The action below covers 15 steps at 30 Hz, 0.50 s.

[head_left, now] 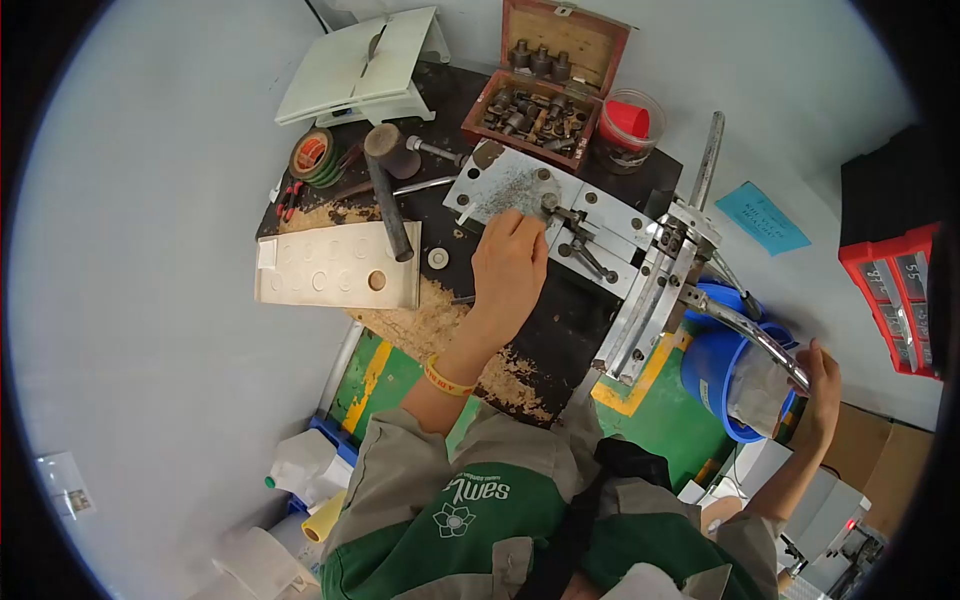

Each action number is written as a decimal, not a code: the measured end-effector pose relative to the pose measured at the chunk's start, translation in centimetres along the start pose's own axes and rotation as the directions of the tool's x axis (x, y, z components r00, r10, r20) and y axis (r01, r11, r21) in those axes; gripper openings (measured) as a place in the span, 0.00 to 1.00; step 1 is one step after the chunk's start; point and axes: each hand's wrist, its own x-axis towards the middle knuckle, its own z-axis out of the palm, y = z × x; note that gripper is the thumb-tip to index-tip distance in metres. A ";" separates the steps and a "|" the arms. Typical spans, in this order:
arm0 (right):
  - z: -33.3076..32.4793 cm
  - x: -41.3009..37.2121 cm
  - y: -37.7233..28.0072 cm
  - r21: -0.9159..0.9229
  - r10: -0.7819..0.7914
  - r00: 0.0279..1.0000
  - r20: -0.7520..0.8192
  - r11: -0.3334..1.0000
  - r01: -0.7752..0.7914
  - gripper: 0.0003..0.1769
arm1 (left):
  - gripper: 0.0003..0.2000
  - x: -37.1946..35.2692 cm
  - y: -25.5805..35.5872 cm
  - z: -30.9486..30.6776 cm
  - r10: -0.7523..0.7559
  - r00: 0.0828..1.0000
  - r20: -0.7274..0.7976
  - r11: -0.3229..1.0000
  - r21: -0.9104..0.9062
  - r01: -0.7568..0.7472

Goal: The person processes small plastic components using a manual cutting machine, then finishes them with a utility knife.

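My left hand (508, 268) rests over the near edge of a metal plate (515, 190) on the bench press, its fingers curled together. What they hold, if anything, is hidden beneath them. A black clamp with a bolt (575, 225) sits on the plate just right of these fingers. Dark metal shavings lie on the plate beyond them. Off to the right, my right hand (822, 385) is wrapped round the end of a long metal lever (750, 330). That lever joins the machine's metal slide (650, 310).
A hammer (390, 205), a wooden board with round holes (335, 265) and a ring (438, 258) lie left. Behind stand a wooden box of metal parts (480, 115) and a jar (655, 130). Sawdust (410, 320) covers the bench front. Blue buckets (705, 365) stand below the lever.
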 end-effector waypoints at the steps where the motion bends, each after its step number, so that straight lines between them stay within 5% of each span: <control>1: -0.6 0.7 1.3 -0.017 0.059 0.996 0.064 0.998 -0.058 0.26 | 0.02 0.1 0.2 0.2 0.000 1.000 -0.005 1.000 -0.005 0.000; 2: -0.3 0.6 1.0 -0.125 -0.134 0.991 -0.025 0.984 0.130 0.27 | 0.02 0.0 0.2 0.1 -0.001 1.000 -0.002 1.000 -0.001 0.001; 5: -0.3 -0.1 -0.7 -0.006 -0.076 0.995 -0.062 0.997 0.076 0.28 | 0.02 -0.4 0.2 0.0 -0.010 1.000 -0.005 1.000 0.014 0.010; 6: -0.3 2.3 5.0 -0.232 -0.148 0.981 -0.127 0.966 0.116 0.28 | 0.02 0.0 0.3 0.2 -0.002 1.000 -0.015 1.000 0.007 0.002; 7: -1.4 2.9 5.7 -0.205 0.078 0.991 -0.106 0.974 -0.098 0.29 | 0.02 0.2 0.5 0.4 0.003 1.000 -0.027 1.000 -0.006 -0.003; 9: 0.0 1.2 1.3 -0.147 0.183 0.982 -0.041 0.971 -0.187 0.28 | 0.02 0.1 0.5 0.1 0.001 0.999 -0.043 1.000 -0.015 -0.002; 12: -0.2 1.2 1.3 -0.133 0.105 0.994 -0.022 0.985 -0.107 0.27 | 0.02 -0.6 0.6 0.0 -0.037 0.997 -0.075 0.999 -0.019 0.036; 15: 0.3 -0.2 -0.8 -0.184 -0.216 0.964 -0.158 0.965 0.186 0.25 | 0.03 -0.7 0.4 0.2 -0.045 0.998 -0.050 0.999 -0.003 0.045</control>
